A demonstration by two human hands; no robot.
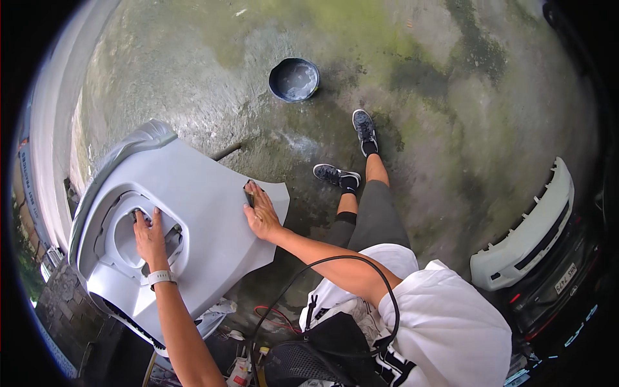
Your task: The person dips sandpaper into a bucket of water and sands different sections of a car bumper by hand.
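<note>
A large light-grey car body panel (213, 187), with a wide recessed opening, stands at my left at a slant. My left hand (150, 242) reaches into the recess, fingers spread and their tips against the edge of the inner round part (126, 238). Near the panel's right corner, my right hand (262, 213) presses a small dark pad (249, 191) against the smooth surface. Most of that pad is hidden under the fingers, so its exact kind cannot be told.
A dark round basin (294, 80) with greyish liquid sits on the wet, stained concrete floor (412, 97). At right is a white bumper (529, 232) beside a dark car (567, 284). A black bag (329, 348) and a black cable (322, 259) show near my body.
</note>
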